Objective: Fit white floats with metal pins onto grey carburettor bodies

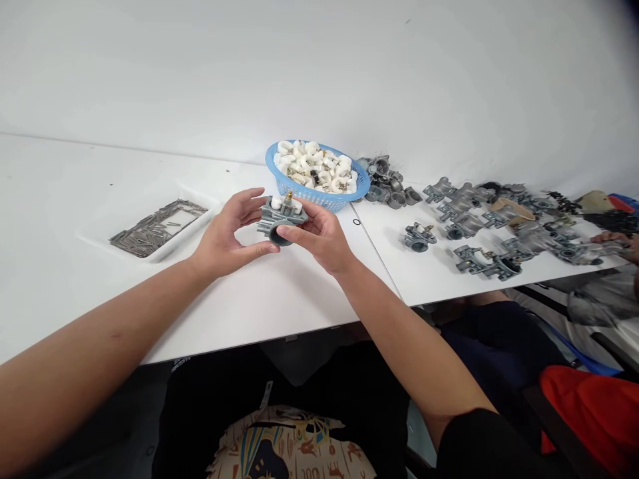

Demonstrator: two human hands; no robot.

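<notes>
My right hand (322, 233) is closed on a grey metal carburetor body (283, 216), held a little above the white table. On top of the body sits a white plastic float (294, 206) with a small brass piece standing up. The round bore of the body faces me. My left hand (234, 233) is at the body's left side, fingers apart and thumb stretched toward the lower edge; whether the thumb touches it I cannot tell. Just behind the hands is a blue basket (272, 159) heaped with white floats.
At the left, a white tray (164, 256) holds many thin metal pins (144, 229). Bare bodies (389, 183) are piled right of the basket. Several carburetor bodies (464, 213) stand farther right, near another person's hand (619, 243). A small black ring (356, 221) lies by the table seam.
</notes>
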